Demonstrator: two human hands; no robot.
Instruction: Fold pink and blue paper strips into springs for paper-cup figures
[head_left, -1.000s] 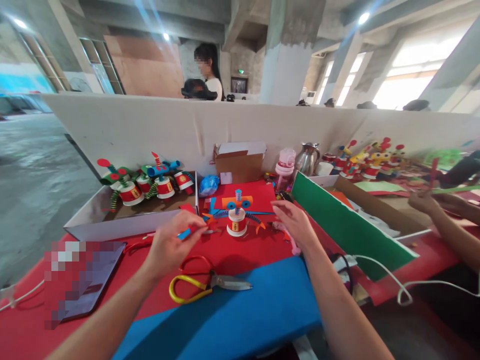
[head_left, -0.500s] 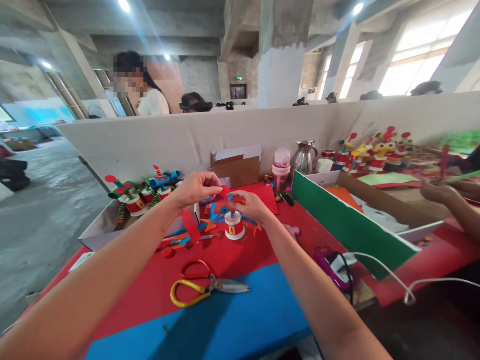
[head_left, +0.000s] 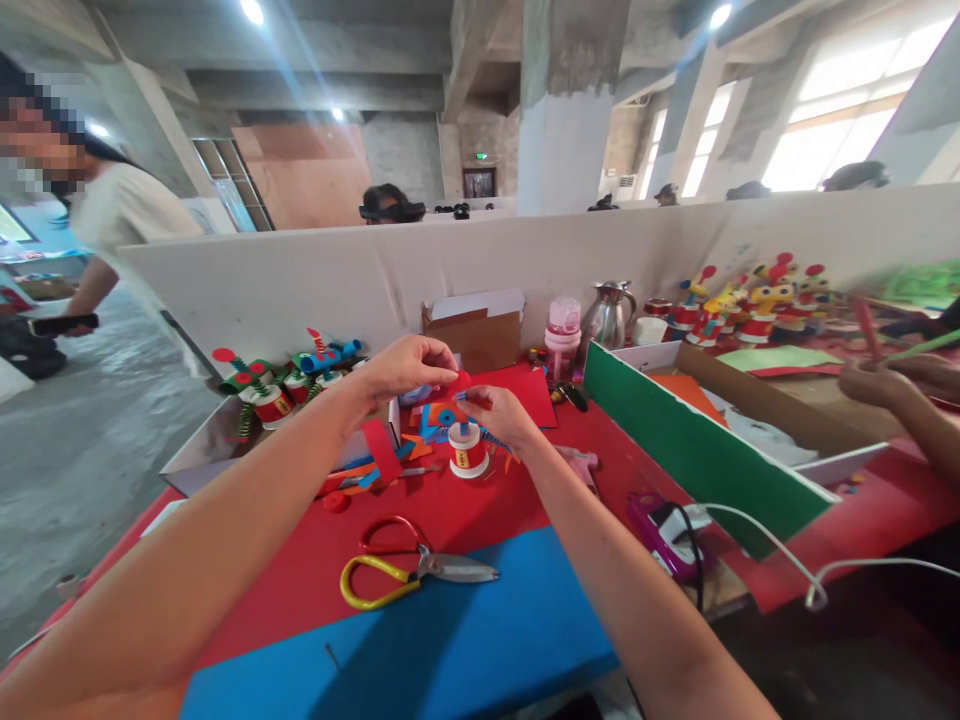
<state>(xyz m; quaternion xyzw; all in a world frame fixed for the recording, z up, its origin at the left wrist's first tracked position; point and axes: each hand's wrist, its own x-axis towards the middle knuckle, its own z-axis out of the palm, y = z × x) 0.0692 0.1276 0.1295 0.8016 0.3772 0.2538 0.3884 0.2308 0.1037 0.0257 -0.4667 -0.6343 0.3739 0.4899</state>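
Counter (head_left: 285, 595): smooth, red-covered. On it: metal scissors with looped yellow and red handles (head_left: 457, 568), lying across the edge of a flat blue panel (head_left: 540, 615); shiny steel jug (head_left: 609, 318) and pink plastic bottle (head_left: 563, 345), both at the rear; open cardboard box with a green outer side (head_left: 697, 450).

Principal piece: white-and-red paper-cup figure (head_left: 469, 455), upright mid-counter beneath both hands; rim downward, yellow label, pleated blue arms, orange head partly covered.

Left hand (head_left: 411, 375): fingers pinching a round red paper disc (head_left: 460, 381).

Right hand (head_left: 501, 412): fingers closed on the pleated blue paper strip (head_left: 460, 397) above the head. From where I stand, whether disc and strip touch is unclear.
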